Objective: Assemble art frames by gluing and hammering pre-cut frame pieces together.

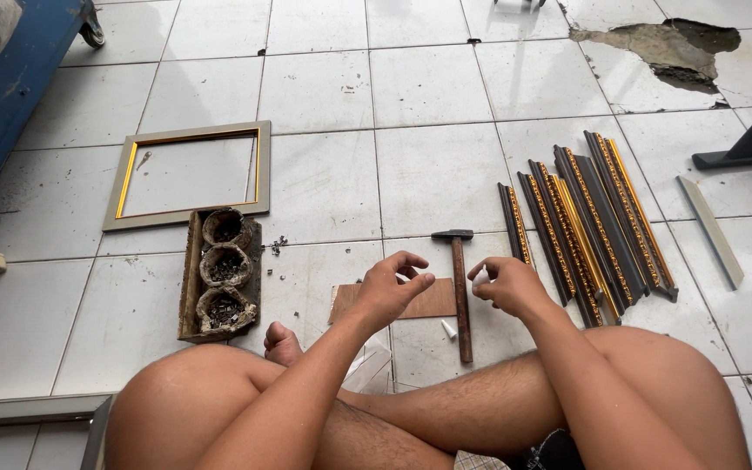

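Note:
I sit cross-legged on a white tiled floor. My left hand (393,287) hovers over a thin brown board (435,300), its fingers curled and apart, with nothing in it. My right hand (502,283) hovers just right of a hammer (461,296) that lies between the hands, head pointing away from me. Its fingers are curled in, with a small pale spot at the fingertips; whether they pinch something is unclear. A small white piece (448,329) lies on the floor beside the hammer handle.
Several dark, gold-trimmed frame mouldings (589,222) lie to the right, with a pale strip (712,231) beyond them. An assembled grey and gold frame (186,177) lies at the left, above a wooden tray of three bowls of small nails (222,274). A blue cart (2,104) stands far left. A tile is broken (668,48) at the back right.

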